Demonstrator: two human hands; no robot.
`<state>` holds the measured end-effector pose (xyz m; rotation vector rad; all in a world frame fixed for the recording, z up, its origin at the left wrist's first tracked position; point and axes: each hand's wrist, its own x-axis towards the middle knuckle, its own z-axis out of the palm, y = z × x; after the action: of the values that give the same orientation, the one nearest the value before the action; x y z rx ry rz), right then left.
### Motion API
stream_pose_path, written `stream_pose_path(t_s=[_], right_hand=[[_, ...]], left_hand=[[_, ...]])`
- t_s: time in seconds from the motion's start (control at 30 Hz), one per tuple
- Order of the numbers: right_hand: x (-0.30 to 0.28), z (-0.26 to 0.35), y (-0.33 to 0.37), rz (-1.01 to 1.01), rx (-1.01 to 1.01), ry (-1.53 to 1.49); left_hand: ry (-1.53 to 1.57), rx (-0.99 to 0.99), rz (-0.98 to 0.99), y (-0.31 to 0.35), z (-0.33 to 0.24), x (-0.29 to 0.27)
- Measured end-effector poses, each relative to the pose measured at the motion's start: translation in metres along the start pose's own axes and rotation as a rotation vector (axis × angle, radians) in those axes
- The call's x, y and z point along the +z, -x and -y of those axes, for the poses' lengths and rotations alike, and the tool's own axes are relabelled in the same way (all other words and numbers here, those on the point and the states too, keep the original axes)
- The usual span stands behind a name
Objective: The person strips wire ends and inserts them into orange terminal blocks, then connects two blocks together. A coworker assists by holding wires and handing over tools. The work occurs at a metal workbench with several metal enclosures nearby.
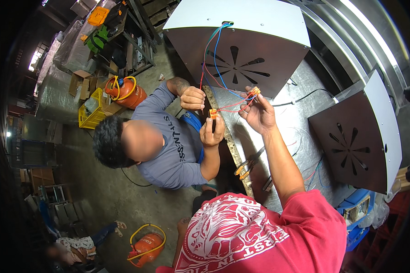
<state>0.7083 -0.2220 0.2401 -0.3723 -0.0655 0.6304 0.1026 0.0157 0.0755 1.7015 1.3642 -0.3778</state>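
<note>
My right hand (pixel 261 111) is closed, pinching an orange wire connector (pixel 253 92) between thumb and fingers. Blue and red wires (pixel 222 59) run into it from an opening in a large white and dark metal housing (pixel 234 34). A co-worker in a grey shirt sits at the left. One co-worker's hand (pixel 192 98) grips a red wire, and the other (pixel 212 131) holds a second orange connector (pixel 212 113). Red wire (pixel 230 108) spans the two connectors. No left hand of mine can be made out.
On the metal table lie pliers (pixel 244 168) with orange and black handles. A second vented housing (pixel 351 143) stands at right, with a black cable (pixel 312 94) nearby. Orange gas cylinders (pixel 134 93) and a yellow crate (pixel 91 111) are on the floor. Another person is at lower left.
</note>
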Motion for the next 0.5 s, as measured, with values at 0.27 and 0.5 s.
stream_pose_path(t_s=[0.27, 0.5], right_hand=[[0.002, -0.001, 0.001, -0.003, 0.010, 0.010], [0.005, -0.003, 0.001, -0.001, 0.005, 0.014]], left_hand=[[-0.012, 0.005, 0.010, 0.020, -0.038, -0.009], [-0.066, 0.011, -0.002, 0.018, -0.032, -0.009]])
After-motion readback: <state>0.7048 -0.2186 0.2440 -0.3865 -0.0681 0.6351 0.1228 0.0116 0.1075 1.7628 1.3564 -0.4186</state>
